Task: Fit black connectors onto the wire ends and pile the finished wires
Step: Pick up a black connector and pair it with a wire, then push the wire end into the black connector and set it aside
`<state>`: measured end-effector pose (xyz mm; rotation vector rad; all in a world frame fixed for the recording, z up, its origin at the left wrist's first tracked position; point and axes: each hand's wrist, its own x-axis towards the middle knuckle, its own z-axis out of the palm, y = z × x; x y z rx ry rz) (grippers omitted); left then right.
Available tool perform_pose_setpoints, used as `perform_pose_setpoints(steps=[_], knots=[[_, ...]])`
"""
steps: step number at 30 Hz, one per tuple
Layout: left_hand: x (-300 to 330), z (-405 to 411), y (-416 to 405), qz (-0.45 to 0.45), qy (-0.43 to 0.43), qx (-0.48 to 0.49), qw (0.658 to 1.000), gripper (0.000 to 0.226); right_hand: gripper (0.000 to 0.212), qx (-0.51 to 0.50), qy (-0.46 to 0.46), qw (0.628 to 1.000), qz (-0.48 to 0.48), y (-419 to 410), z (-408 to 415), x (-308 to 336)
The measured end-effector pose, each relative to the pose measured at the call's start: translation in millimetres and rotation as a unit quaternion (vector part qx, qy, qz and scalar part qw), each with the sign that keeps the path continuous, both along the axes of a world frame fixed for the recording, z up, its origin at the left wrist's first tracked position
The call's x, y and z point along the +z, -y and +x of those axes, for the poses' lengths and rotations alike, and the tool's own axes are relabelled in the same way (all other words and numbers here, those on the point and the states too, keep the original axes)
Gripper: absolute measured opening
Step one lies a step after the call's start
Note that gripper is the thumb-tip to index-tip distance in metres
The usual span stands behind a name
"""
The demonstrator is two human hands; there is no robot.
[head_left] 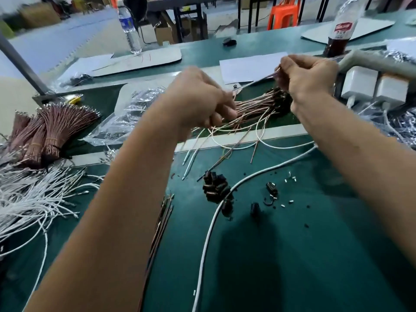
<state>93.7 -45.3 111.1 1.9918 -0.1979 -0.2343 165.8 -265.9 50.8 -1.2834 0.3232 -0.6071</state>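
Above green mat (292,255) | both hands pinch wires (256,83) | connectors (216,188) loose

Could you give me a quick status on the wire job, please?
Left hand and right hand both raised, each gripping wire ends. Finished wires piled beneath them. Loose black connectors waiting nearer. White cable lies across them.

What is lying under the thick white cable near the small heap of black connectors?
The white cable crosses over the near edge of the heap of black connectors; one or two connectors lie partly beneath it. Elsewhere only the green table mat shows under it. What the cable itself covers cannot be seen.
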Motion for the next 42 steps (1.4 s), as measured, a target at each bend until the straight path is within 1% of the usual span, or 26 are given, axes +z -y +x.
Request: perform_pose_setpoints(steps=[2,4,6,8,11,14,16,18,19,20,21,22,23,24,25,26,28,29,31,34,35,37,39,40,41,42], knots=[[0.8,30.2,2.6,0.09,0.01,0.01,0.996,0.025,0.012,-0.017,-0.016,0.999,-0.033,7.8,17.6,-1.9],[-12.1,60.5,8.1,0.165,0.017,0.021,0.986,0.023,0.016,-0.039,-0.031,0.997,-0.063,16.2,35.7,-6.4],[-36.9,86.1,13.3,0.254,0.047,0.025,0.966,0.022,0.015,-0.055,-0.052,0.993,-0.09,23.8,51.7,-14.4],[-64.8,105.6,16.5,0.326,0.097,0.043,0.939,0.024,0.023,-0.053,-0.075,0.99,-0.105,32.1,65.9,-27.5],[-94.4,121.9,18.9,0.349,0.133,0.08,0.924,0.02,0.032,-0.047,-0.141,0.977,-0.156,47.6,81.2,-50.3],[-110.6,129.6,22.2,0.393,0.155,0.083,0.903,0.02,0.033,-0.016,-0.227,0.935,-0.272,63.4,92.4,-65.2],[-115.2,128.0,24.8,0.418,0.175,0.085,0.887,0.027,0.035,0.007,-0.252,0.913,-0.322,67.8,94.6,-68.2],[-114.5,119.0,26.1,0.449,0.199,0.097,0.866,0.04,0.03,-0.001,-0.255,0.909,-0.328,66.9,91.4,-64.8],[-113.3,111.6,25.2,0.446,0.215,0.105,0.863,0.043,0.028,-0.019,-0.25,0.909,-0.333,63.8,86.5,-60.9],[-111.3,103.7,23.8,0.418,0.232,0.109,0.872,0.043,0.025,-0.037,-0.243,0.907,-0.341,60.5,81.2,-57.1],[-109.5,94.2,21.8,0.364,0.242,0.11,0.892,0.038,0.022,-0.043,-0.238,0.903,-0.354,55.3,74.3,-52.4],[-108.1,80.7,17.8,0.297,0.243,0.109,0.917,0.032,0.019,-0.026,-0.231,0.9,-0.37,46.7,63.0,-47.5],[-107.9,66.0,14.3,0.23,0.234,0.108,0.938,0.026,0.015,0.011,-0.219,0.897,-0.384,35.7,48.5,-42.7],[-108.6,48.7,9.1,0.173,0.224,0.113,0.952,0.019,0.012,0.065,-0.206,0.894,-0.394,22.9,29.9,-38.3],[-111.5,32.6,3.8,0.134,0.22,0.12,0.959,0.013,0.012,0.131,-0.197,0.884,-0.402,9.7,10.5,-34.9],[-116.3,17.4,-1.3,0.112,0.213,0.126,0.962,0.008,0.013,0.198,-0.195,0.865,-0.418,-3.5,-10.8,-31.7],[-128.4,-13.0,-10.0,0.098,0.201,0.12,0.967,0.003,0.013,0.289,-0.193,0.801,-0.488,-24.9,-54.0,-29.3],[-133.9,-26.4,-13.1,0.098,0.203,0.11,0.968,0.002,0.015,0.303,-0.186,0.771,-0.529,-31.2,-73.4,-29.2],[-140.9,-44.9,-14.5,0.098,0.231,0.09,0.964,0.003,0.022,0.295,-0.185,0.718,-0.603,-37.1,-105.4,-27.9],[-143.7,-65.0,-14.6,0.1,0.298,0.078,0.946,0.006,0.033,0.323,-0.228,0.635,-0.663,-47.4,-146.9,-33.2],[-143.4,-68.8,-14.7,0.089,0.317,0.08,0.941,0.006,0.035,0.331,-0.24,0.62,-0.67,-51.3,-153.8,-37.2],[-143.5,-78.6,-14.6,0.066,0.346,0.079,0.933,0.006,0.032,0.333,-0.249,0.623,-0.663,-56.4,-161.8,-41.2],[-145.6,-89.1,-14.8,0.054,0.353,0.066,0.932,0.007,0.02,0.317,-0.218,0.649,-0.657,-56.3,-164.5,-40.3],[-146.9,-93.2,-15.0,0.044,0.342,0.062,0.937,0.009,0.014,0.306,-0.185,0.676,-0.644,-55.5,-164.9,-39.2],[-148.4,-96.1,-15.3,0.025,0.316,0.061,0.947,0.012,0.01,0.304,-0.145,0.713,-0.615,-55.2,-165.7,-37.8],[-149.1,-98.6,-17.2,-0.009,0.274,0.065,0.959,0.016,0.01,0.317,-0.106,0.748,-0.574,-57.4,-167.6,-36.1]])
